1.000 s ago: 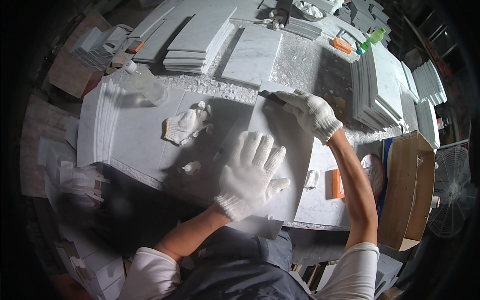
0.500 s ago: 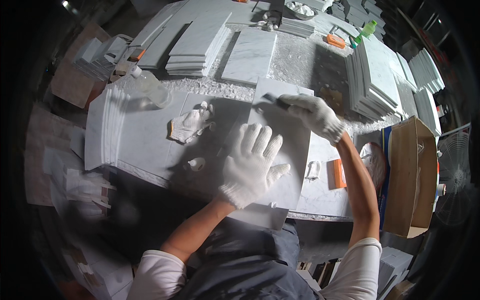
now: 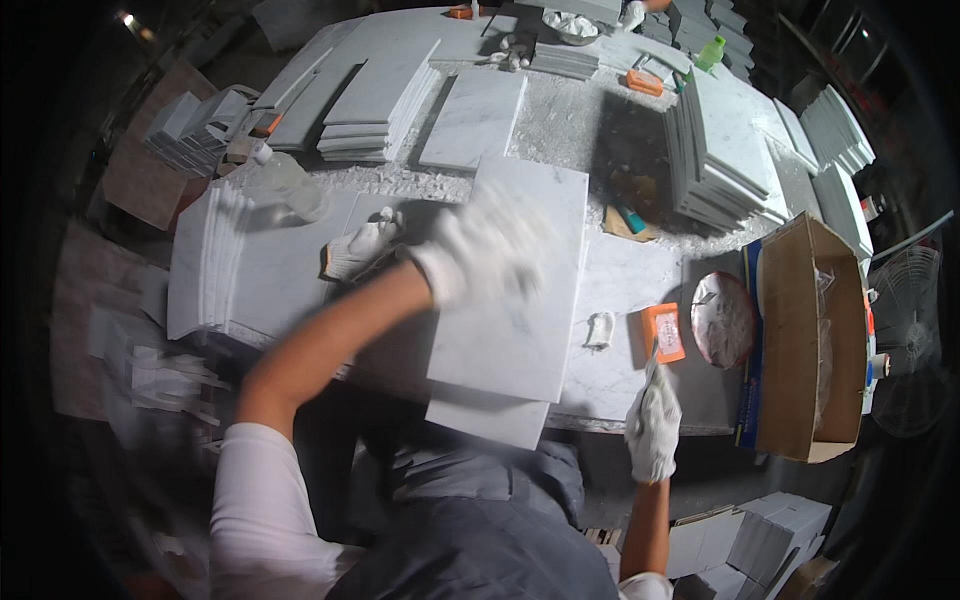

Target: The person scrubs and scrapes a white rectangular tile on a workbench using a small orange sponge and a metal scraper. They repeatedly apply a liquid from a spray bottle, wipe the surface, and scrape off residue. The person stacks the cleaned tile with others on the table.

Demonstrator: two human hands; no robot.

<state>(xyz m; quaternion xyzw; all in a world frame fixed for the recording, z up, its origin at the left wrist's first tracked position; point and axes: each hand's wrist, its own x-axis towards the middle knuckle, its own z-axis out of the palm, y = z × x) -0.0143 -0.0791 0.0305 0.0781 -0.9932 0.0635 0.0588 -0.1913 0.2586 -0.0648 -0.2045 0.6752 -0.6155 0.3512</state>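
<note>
Marble tile [image 3: 510, 330], pale with faint grey veins, lies flat near the middle of the counter [image 3: 562, 115], its long axis running from near to far and leaning slightly right at the far end. A lower slab [image 3: 490, 418] juts out from beneath its near edge. The left hand [image 3: 482, 250], gloved in white, is the nearer of the 2 hands, over the tile's left and far part; motion blur means I cannot tell how spread its fingers are or whether they touch the surface. The right hand [image 3: 654, 425], also gloved, is apart from the tile, to its near right, with fingers closed around a narrow tool [image 3: 654, 357]. That tool points away toward an orange box [image 3: 664, 333] with a pale patch; contact between the 2 is unclear. Between box and tile lies a crumpled white scrap [image 3: 599, 331].
</note>
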